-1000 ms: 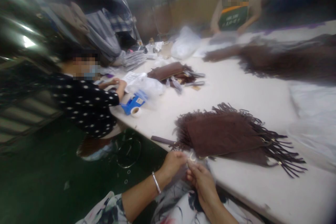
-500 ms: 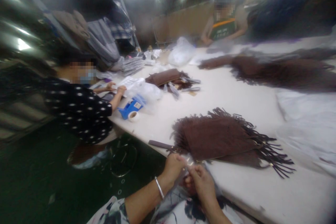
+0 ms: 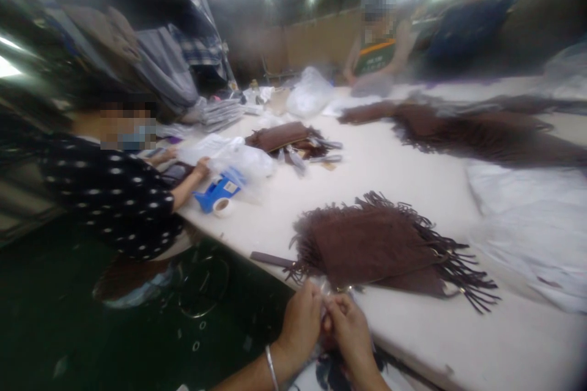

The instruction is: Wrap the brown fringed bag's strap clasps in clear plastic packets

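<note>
At the near table edge, my left hand [image 3: 301,314] and my right hand [image 3: 349,325] meet, fingers closed. Between their fingertips is a piece of clear plastic [image 3: 323,285], perhaps a small bag; the fingers hide most of it. My left wrist wears a silver bangle. Just beyond my hands lie dark brown fringed bags [image 3: 367,244], overlapping on the white table. A brown strap [image 3: 270,258] sticks out from them to the left, over the table edge.
A co-worker in a dotted top [image 3: 114,195] handles white plastic at the left. Nearby stand a blue tape dispenser [image 3: 215,192] and a tape roll [image 3: 223,207]. More brown fringed bags [image 3: 458,125] lie farther back, with white sheeting [image 3: 527,226] at right. Another person [image 3: 376,55] sits across.
My hands have drawn closer together on the clear plastic, which shows less between them. The view has shifted slightly to the right. The co-worker's hands have moved slightly.
</note>
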A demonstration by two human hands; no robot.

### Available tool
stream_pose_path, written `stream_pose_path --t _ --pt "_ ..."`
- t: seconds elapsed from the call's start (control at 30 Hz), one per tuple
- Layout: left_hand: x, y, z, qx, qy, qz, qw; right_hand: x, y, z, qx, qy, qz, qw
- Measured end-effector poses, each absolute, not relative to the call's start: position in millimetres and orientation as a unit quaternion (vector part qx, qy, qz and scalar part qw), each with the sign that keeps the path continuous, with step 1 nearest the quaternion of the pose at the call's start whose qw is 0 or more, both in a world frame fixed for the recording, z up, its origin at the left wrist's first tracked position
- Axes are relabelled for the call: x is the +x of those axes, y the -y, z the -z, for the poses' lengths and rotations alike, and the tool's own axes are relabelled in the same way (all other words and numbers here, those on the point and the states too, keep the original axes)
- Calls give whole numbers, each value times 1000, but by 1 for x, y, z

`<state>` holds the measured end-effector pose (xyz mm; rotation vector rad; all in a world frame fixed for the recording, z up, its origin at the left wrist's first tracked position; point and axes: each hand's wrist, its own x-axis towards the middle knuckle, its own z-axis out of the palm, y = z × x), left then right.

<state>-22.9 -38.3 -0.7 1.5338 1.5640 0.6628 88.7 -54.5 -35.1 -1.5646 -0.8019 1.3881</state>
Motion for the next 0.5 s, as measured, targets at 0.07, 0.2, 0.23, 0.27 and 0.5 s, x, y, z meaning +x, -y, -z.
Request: stream_pose_path --t 0.07,0.2,0.23,0.27,0.5 --pt "-23 41 -3 598 -613 -272 439 90 56 37 -611 316 -570 449" --pt "-24 41 0 552 -614 -292 483 92 61 36 -598 340 -575 442" --pt "-25 40 3 545 -614 -297 487 93 62 36 -593 343 -582 438" --pt "-25 39 6 540 -615 -302 489 93 63 34 -587 345 -589 435" --pt "-30 24 26 488 -601 -332 539 98 61 26 -563 515 -498 412"
